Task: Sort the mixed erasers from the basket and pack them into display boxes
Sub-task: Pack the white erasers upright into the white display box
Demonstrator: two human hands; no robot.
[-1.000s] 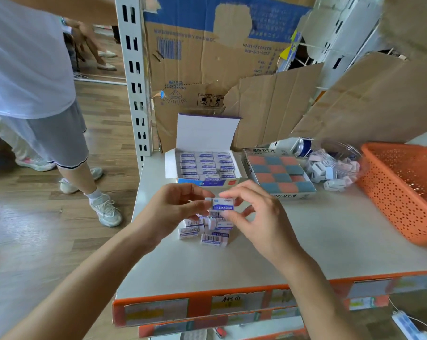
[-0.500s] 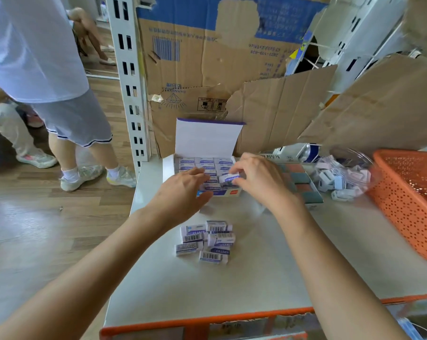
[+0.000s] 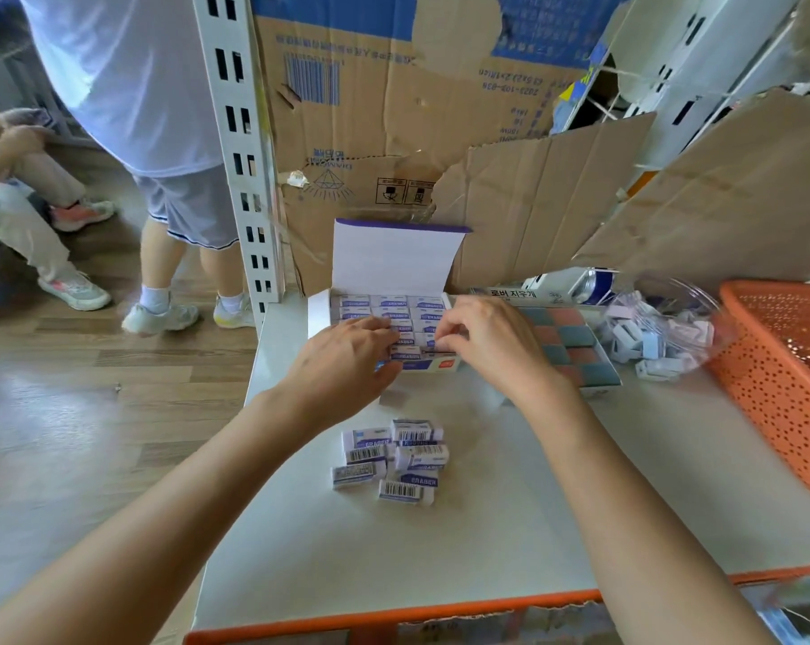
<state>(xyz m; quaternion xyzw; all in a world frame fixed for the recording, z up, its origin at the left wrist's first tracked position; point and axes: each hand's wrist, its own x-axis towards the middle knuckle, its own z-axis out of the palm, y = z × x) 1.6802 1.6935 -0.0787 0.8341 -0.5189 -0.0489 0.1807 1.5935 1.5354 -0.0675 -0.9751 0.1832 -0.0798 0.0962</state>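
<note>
An open white display box (image 3: 393, 267) with a raised lid stands at the back of the table, filled with rows of white-and-blue erasers (image 3: 389, 304). My left hand (image 3: 342, 365) lies with straight fingers over the box's front left rows, its thumb at the front wall. My right hand (image 3: 491, 346) pinches one white eraser (image 3: 428, 341) at the front right rows; my fingers hide most of it. Several loose erasers of the same kind (image 3: 393, 458) lie in a small pile on the table nearer to me.
Right of the display box sits a box of pink and teal erasers (image 3: 575, 351), then a clear bowl of small erasers (image 3: 659, 337) and an orange basket (image 3: 779, 379). Torn cardboard (image 3: 393, 132) walls the back. A person (image 3: 161, 109) stands left of the shelf post (image 3: 240, 155).
Both hands went from above the loose pile to the display box. My right hand carried one eraser there and lowered it among the front rows; my left hand came to rest on the box.
</note>
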